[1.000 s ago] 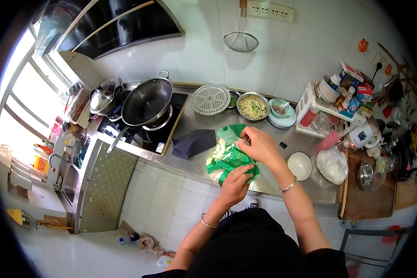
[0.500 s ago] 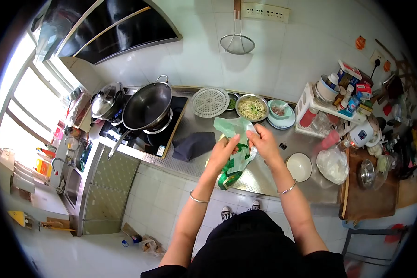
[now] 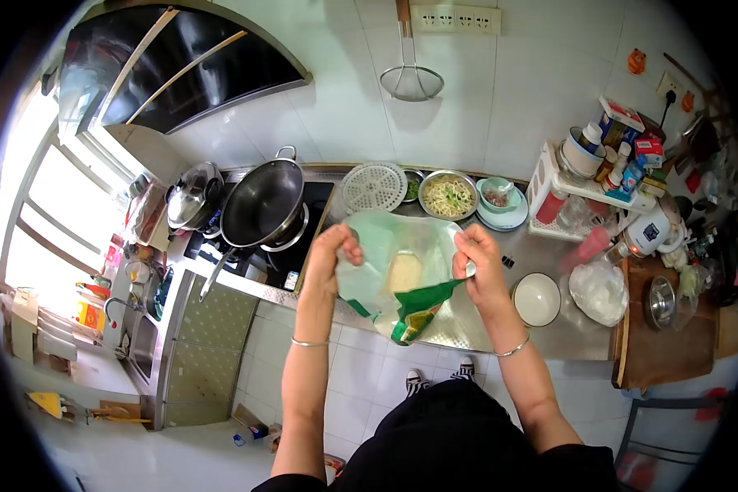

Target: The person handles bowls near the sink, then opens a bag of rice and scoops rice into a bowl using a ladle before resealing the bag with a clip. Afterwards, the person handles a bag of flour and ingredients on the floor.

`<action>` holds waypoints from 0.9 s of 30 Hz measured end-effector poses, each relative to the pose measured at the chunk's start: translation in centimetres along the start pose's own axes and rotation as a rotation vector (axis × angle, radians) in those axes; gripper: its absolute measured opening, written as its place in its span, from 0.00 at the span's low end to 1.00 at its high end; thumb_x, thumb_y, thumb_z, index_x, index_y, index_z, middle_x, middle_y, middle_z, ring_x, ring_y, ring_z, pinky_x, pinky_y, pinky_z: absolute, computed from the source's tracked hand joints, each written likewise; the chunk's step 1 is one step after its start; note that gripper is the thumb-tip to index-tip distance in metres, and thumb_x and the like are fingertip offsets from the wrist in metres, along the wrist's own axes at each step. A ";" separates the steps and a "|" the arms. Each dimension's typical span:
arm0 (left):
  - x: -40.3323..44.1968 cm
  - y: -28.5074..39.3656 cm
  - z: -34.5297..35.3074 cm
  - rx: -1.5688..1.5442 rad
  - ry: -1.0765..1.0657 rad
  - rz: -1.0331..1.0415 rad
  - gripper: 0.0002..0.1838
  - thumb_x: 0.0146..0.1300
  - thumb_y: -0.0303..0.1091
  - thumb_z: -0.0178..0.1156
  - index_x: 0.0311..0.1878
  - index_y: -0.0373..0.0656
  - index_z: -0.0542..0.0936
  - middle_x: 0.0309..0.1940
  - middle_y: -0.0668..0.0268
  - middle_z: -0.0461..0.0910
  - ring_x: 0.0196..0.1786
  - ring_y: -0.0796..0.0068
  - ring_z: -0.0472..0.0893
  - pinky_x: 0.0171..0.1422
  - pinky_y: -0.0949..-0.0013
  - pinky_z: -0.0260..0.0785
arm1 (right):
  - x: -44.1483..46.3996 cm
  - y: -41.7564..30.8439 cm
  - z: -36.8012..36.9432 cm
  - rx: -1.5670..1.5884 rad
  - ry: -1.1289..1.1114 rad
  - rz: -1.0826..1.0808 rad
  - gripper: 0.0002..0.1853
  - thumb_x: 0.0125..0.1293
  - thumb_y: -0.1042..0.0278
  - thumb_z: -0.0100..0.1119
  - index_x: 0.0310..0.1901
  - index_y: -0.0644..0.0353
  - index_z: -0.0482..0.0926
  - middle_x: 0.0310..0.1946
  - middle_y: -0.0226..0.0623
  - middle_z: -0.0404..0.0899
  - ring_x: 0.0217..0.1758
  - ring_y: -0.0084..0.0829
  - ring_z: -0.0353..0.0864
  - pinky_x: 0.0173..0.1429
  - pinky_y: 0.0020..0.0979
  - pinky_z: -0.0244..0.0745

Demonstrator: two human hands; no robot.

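Note:
A green and clear plastic bag (image 3: 425,307) is spread wide between my two hands, its mouth open toward me, with a pale content low inside. My left hand (image 3: 334,252) is closed on the bag's left edge. At the opposite edge, my right hand (image 3: 480,261) pinches the rim. Behind the bag stand a metal bowl of pale shreds with green bits (image 3: 448,195), a small bowl of chopped greens (image 3: 412,184) and a light green bowl (image 3: 497,193) on stacked plates. An empty white bowl (image 3: 537,299) sits right of my right hand.
A wok (image 3: 262,202) rests on the stove, beside a lidded pot (image 3: 195,197). Near the wall lies a perforated metal disc (image 3: 374,188). To the right are a white rack (image 3: 549,193) of bottles, a white plastic bag (image 3: 599,293) and a wooden board (image 3: 668,328). A strainer (image 3: 412,83) hangs above.
My hands have moved apart and pulled the bag's mouth wide open. The bag has come up from the counter, and it now hides the dark cloth. The view has shifted slightly.

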State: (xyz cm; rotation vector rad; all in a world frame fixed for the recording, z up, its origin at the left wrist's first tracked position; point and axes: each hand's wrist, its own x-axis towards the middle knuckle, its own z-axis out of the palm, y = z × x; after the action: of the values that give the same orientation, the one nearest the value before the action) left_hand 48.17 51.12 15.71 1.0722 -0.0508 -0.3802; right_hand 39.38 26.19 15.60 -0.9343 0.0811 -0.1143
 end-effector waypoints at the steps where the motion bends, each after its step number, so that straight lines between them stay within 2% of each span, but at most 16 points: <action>1: 0.8 1.4 -0.4 -0.085 0.015 -0.022 0.11 0.66 0.37 0.54 0.28 0.44 0.71 0.17 0.76 0.64 0.19 0.84 0.66 0.22 0.78 0.59 | 0.3 -0.5 0.3 0.017 -0.011 -0.007 0.09 0.63 0.69 0.57 0.29 0.57 0.68 0.12 0.28 0.67 0.11 0.20 0.64 0.18 0.21 0.57; 3: 2.1 4.1 0.0 -0.182 -0.033 -0.052 0.11 0.66 0.37 0.53 0.29 0.44 0.70 0.14 0.80 0.55 0.15 0.87 0.55 0.19 0.80 0.50 | 0.5 -1.4 1.0 -0.002 0.000 -0.009 0.09 0.63 0.69 0.57 0.28 0.56 0.67 0.12 0.28 0.67 0.11 0.19 0.63 0.18 0.21 0.57; 6: 3.2 6.2 1.8 -0.164 -0.024 -0.104 0.10 0.67 0.36 0.51 0.29 0.44 0.70 0.14 0.81 0.55 0.14 0.87 0.53 0.18 0.81 0.48 | 0.3 -3.0 1.3 -0.041 -0.046 -0.043 0.09 0.63 0.69 0.57 0.28 0.56 0.67 0.12 0.27 0.67 0.10 0.18 0.61 0.16 0.21 0.55; 9: 2.4 6.7 4.0 -0.046 -0.049 -0.095 0.11 0.68 0.35 0.50 0.30 0.43 0.70 0.13 0.79 0.58 0.14 0.87 0.55 0.17 0.81 0.48 | -0.2 -4.3 0.5 0.008 -0.008 -0.017 0.09 0.63 0.70 0.57 0.28 0.56 0.67 0.11 0.27 0.66 0.09 0.16 0.59 0.14 0.20 0.53; 11: 0.9 6.2 4.6 0.274 -0.045 0.026 0.11 0.67 0.37 0.52 0.33 0.39 0.72 0.15 0.77 0.63 0.14 0.87 0.59 0.17 0.81 0.50 | -1.2 -4.0 -0.5 -0.024 -0.019 -0.051 0.09 0.64 0.71 0.56 0.28 0.56 0.67 0.11 0.26 0.66 0.09 0.16 0.59 0.13 0.20 0.51; 12: 0.7 6.2 4.1 0.409 -0.029 0.024 0.13 0.64 0.39 0.56 0.38 0.36 0.75 0.16 0.70 0.71 0.17 0.81 0.69 0.21 0.77 0.61 | -1.6 -4.0 -0.6 -0.120 -0.041 -0.054 0.08 0.64 0.71 0.55 0.29 0.57 0.67 0.11 0.27 0.66 0.10 0.16 0.60 0.14 0.20 0.52; 13: 0.5 5.9 4.0 0.408 -0.026 0.025 0.13 0.64 0.39 0.56 0.38 0.36 0.75 0.16 0.70 0.71 0.17 0.81 0.69 0.21 0.77 0.61 | -1.8 -3.9 -0.5 -0.121 -0.043 -0.052 0.08 0.64 0.71 0.55 0.29 0.57 0.67 0.11 0.27 0.66 0.10 0.16 0.60 0.14 0.20 0.52; 15: -0.3 4.3 4.2 1.207 0.166 0.572 0.15 0.60 0.39 0.60 0.42 0.35 0.76 0.23 0.62 0.77 0.24 0.70 0.77 0.29 0.67 0.70 | -2.0 -3.7 -0.4 -0.257 -0.073 -0.082 0.07 0.65 0.71 0.54 0.30 0.58 0.68 0.12 0.28 0.68 0.11 0.16 0.62 0.15 0.20 0.55; 16: -2.5 5.3 7.1 1.493 0.288 0.751 0.17 0.57 0.41 0.62 0.44 0.38 0.77 0.33 0.58 0.79 0.36 0.60 0.80 0.42 0.60 0.72 | -2.0 -3.6 -0.3 -0.259 -0.074 -0.083 0.07 0.65 0.71 0.54 0.30 0.58 0.68 0.12 0.28 0.68 0.11 0.16 0.62 0.15 0.20 0.55; 17: -3.2 5.2 7.8 1.490 0.290 0.751 0.17 0.57 0.41 0.62 0.44 0.38 0.77 0.33 0.58 0.79 0.36 0.60 0.80 0.42 0.60 0.72 | -1.9 -3.6 -0.1 -0.315 -0.087 -0.104 0.07 0.66 0.70 0.53 0.30 0.59 0.69 0.12 0.28 0.69 0.12 0.16 0.63 0.17 0.20 0.57; 19: -4.2 5.1 8.6 1.581 0.003 1.219 0.20 0.55 0.44 0.64 0.45 0.41 0.77 0.39 0.60 0.78 0.42 0.59 0.79 0.49 0.58 0.71 | -1.5 -3.9 0.2 -0.375 -0.106 -0.125 0.07 0.66 0.70 0.53 0.30 0.59 0.69 0.12 0.27 0.69 0.13 0.16 0.64 0.18 0.20 0.58; 21: -6.5 5.0 10.1 1.583 -0.305 0.927 0.23 0.49 0.43 0.69 0.46 0.42 0.78 0.41 0.59 0.79 0.50 0.59 0.78 0.59 0.54 0.66 | -1.0 -4.4 0.4 -0.593 -0.161 -0.161 0.07 0.66 0.68 0.53 0.32 0.61 0.70 0.12 0.30 0.70 0.13 0.19 0.68 0.21 0.23 0.61; 22: -7.2 5.0 10.9 1.627 -0.344 0.936 0.19 0.48 0.42 0.69 0.40 0.43 0.78 0.36 0.62 0.79 0.45 0.61 0.78 0.60 0.54 0.66 | -0.9 -5.0 0.5 -0.596 -0.168 -0.158 0.07 0.66 0.68 0.53 0.32 0.61 0.70 0.12 0.30 0.70 0.13 0.19 0.68 0.21 0.23 0.61; 24: -7.3 4.7 9.9 1.703 -0.433 0.917 0.16 0.48 0.42 0.68 0.36 0.44 0.78 0.32 0.64 0.78 0.42 0.64 0.78 0.60 0.54 0.66 | -0.9 -7.0 1.2 -1.134 -0.183 -0.190 0.09 0.62 0.64 0.55 0.35 0.61 0.72 0.18 0.36 0.76 0.19 0.30 0.76 0.25 0.30 0.67; 25: -7.2 4.5 9.4 1.777 -0.536 0.899 0.13 0.49 0.41 0.67 0.32 0.45 0.77 0.29 0.67 0.76 0.38 0.66 0.78 0.61 0.55 0.66 | -0.8 -7.7 1.8 -1.137 -0.189 -0.189 0.09 0.62 0.64 0.55 0.35 0.61 0.72 0.18 0.36 0.76 0.19 0.30 0.76 0.25 0.30 0.67; 27: -7.8 3.7 9.0 1.730 -0.539 1.009 0.10 0.49 0.39 0.66 0.27 0.47 0.75 0.23 0.70 0.71 0.33 0.70 0.76 0.58 0.58 0.68 | -0.4 -9.3 2.9 -1.725 -0.256 -0.520 0.12 0.59 0.63 0.58 0.40 0.61 0.73 0.27 0.38 0.79 0.29 0.36 0.80 0.33 0.36 0.71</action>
State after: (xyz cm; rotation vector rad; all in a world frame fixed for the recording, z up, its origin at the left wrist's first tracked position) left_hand 39.88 47.57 24.36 2.3555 -1.5729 0.4778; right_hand 38.76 23.07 24.76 -2.6738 -0.3776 -0.4339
